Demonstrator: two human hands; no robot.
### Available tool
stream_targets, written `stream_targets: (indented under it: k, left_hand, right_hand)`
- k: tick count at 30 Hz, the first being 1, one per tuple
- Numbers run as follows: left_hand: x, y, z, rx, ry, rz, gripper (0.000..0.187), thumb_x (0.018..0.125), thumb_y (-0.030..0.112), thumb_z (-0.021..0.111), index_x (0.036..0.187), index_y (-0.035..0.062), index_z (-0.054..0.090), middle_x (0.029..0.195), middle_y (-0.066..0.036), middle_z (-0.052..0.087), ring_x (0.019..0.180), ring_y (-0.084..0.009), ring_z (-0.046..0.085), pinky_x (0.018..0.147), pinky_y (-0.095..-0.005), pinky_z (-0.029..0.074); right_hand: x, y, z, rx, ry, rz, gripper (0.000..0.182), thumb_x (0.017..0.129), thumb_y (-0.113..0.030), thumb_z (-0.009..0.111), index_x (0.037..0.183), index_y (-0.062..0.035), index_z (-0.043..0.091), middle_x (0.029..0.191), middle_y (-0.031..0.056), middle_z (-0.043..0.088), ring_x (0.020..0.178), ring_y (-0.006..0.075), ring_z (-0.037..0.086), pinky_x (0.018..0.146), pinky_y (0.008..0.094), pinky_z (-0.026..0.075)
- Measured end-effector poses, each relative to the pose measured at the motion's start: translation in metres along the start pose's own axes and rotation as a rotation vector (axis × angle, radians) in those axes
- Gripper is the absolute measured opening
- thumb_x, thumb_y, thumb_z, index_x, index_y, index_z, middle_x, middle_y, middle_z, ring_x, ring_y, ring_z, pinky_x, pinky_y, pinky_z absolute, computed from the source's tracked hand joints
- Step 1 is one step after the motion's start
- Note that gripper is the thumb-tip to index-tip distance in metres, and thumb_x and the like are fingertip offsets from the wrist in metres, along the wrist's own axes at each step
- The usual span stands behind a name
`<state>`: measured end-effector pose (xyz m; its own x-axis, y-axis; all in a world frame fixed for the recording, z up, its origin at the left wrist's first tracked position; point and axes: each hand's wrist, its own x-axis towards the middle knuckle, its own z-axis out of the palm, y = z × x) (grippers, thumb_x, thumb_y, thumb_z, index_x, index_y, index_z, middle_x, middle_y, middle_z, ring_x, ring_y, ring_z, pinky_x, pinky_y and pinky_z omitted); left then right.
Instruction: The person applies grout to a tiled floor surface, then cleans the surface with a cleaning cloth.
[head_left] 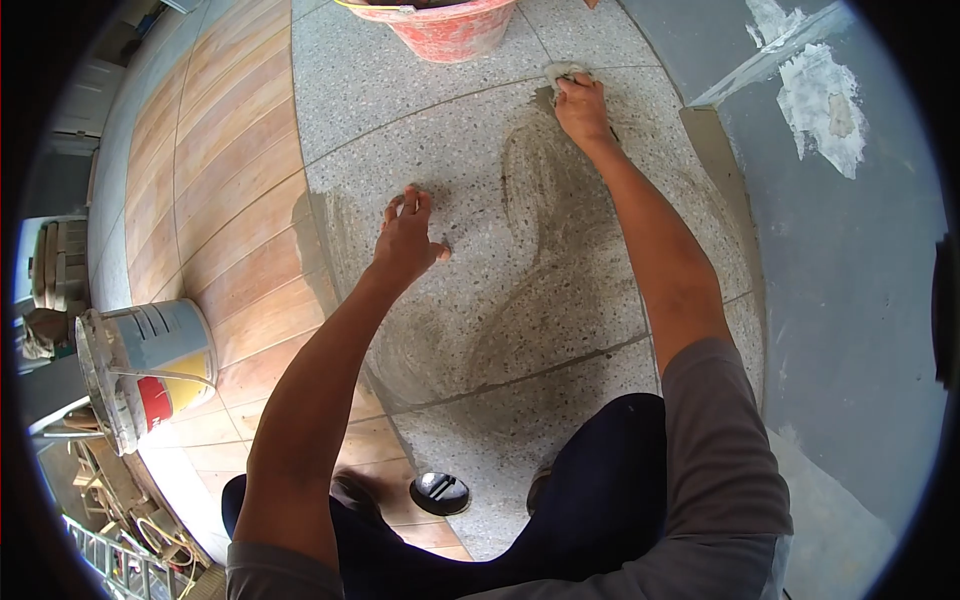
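My right hand [583, 108] is closed on a pale, crumpled cloth or sponge [566, 72], pressed to the speckled grey floor tile [460, 130] near a joint line. Dull brown-grey smears [540, 200] spread over the tiles below and left of that hand. Lower and to the left, my left hand [405, 235] hovers over or rests lightly on the tile, its fingers apart and nothing in them.
A red bucket [450, 30] stands at the top. At left, a white-and-blue bucket [165, 365] sits on wood-look tiles [240, 200]. A round black object [440, 492] lies between my feet. A grey wall [840, 250] borders the right; a ladder [115, 560] shows lower left.
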<state>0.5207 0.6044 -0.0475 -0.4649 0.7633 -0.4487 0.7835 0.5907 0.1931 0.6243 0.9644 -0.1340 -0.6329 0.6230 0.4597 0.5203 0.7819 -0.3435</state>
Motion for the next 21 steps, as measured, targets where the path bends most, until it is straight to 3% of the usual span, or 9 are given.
stream_targets:
  k: [3,4,6,10,13,16,19,21]
  left_hand:
    - [-0.001,-0.002,0.002,-0.03,0.021,0.018,0.11,0.073,0.029,0.089,0.16,0.0034,0.026,0.168,-0.02,0.018,0.153,-0.0443,0.022,0.124,-0.0468,0.029]
    - [0.002,-0.004,0.005,-0.013,0.034,0.036,0.11,0.073,0.029,0.089,0.159,0.003,0.026,0.168,-0.02,0.018,0.152,-0.0455,0.023,0.121,-0.049,0.033]
    - [0.005,-0.012,0.013,0.023,0.059,0.068,0.11,0.073,0.029,0.089,0.158,0.0021,0.025,0.167,-0.021,0.019,0.15,-0.0479,0.026,0.115,-0.0534,0.042]
    - [0.004,-0.01,0.01,0.035,0.039,0.059,0.11,0.074,0.032,0.088,0.159,0.0016,0.024,0.168,-0.02,0.018,0.15,-0.0476,0.025,0.115,-0.0521,0.043]
    - [0.006,-0.012,0.012,0.06,0.033,0.056,0.11,0.075,0.034,0.087,0.158,0.001,0.023,0.168,-0.021,0.018,0.15,-0.0475,0.025,0.115,-0.052,0.043]
    - [0.005,-0.01,0.011,0.066,0.019,0.052,0.11,0.076,0.036,0.087,0.158,0.0005,0.023,0.167,-0.021,0.018,0.15,-0.0478,0.026,0.114,-0.0521,0.043]
    - [0.004,-0.007,0.005,0.043,0.016,0.035,0.11,0.075,0.033,0.087,0.159,0.0007,0.024,0.168,-0.022,0.018,0.151,-0.0471,0.024,0.117,-0.0507,0.04]
    - [0.001,-0.001,0.0,0.011,-0.007,0.008,0.108,0.074,0.029,0.088,0.159,0.0014,0.026,0.168,-0.021,0.017,0.153,-0.0451,0.019,0.124,-0.0476,0.031]
  right_hand:
    - [-0.006,-0.014,0.005,0.071,0.007,-0.184,0.024,0.086,-0.003,0.065,0.107,-0.0059,0.076,0.119,0.0138,0.066,0.102,0.0335,0.06,0.094,0.0437,0.05]
    - [-0.003,-0.013,0.003,0.094,0.018,-0.273,0.025,0.085,0.001,0.064,0.107,-0.0054,0.075,0.118,0.0143,0.067,0.098,0.0324,0.063,0.092,0.0435,0.051]
    - [-0.014,-0.01,0.005,0.216,-0.086,-0.342,0.027,0.085,0.003,0.064,0.108,-0.0056,0.075,0.117,0.0139,0.067,0.094,0.0287,0.064,0.087,0.0417,0.052]
    - [-0.045,-0.024,-0.035,0.504,-0.389,-0.331,0.025,0.089,-0.001,0.062,0.111,-0.0061,0.073,0.113,0.0118,0.069,0.091,0.0229,0.065,0.081,0.0382,0.054]
    - [-0.042,-0.075,-0.138,0.54,-0.918,0.423,0.032,0.093,-0.008,0.06,0.123,-0.0069,0.07,0.114,0.0085,0.068,0.089,0.022,0.065,0.083,0.0377,0.054]
    - [-0.049,-0.034,-0.138,1.062,-0.793,0.703,0.043,0.097,-0.018,0.059,0.139,-0.0115,0.063,0.13,0.0131,0.065,0.103,0.0252,0.067,0.094,0.0372,0.054]
    - [-0.055,0.003,-0.135,0.422,-0.482,0.449,0.051,0.101,-0.029,0.056,0.149,-0.0147,0.053,0.15,0.0167,0.053,0.125,0.0334,0.062,0.106,0.0396,0.05]
    - [-0.076,0.014,-0.113,0.293,-0.382,0.232,0.053,0.1,-0.031,0.058,0.151,-0.0181,0.051,0.156,0.0175,0.045,0.136,0.0361,0.052,0.111,0.0414,0.045]
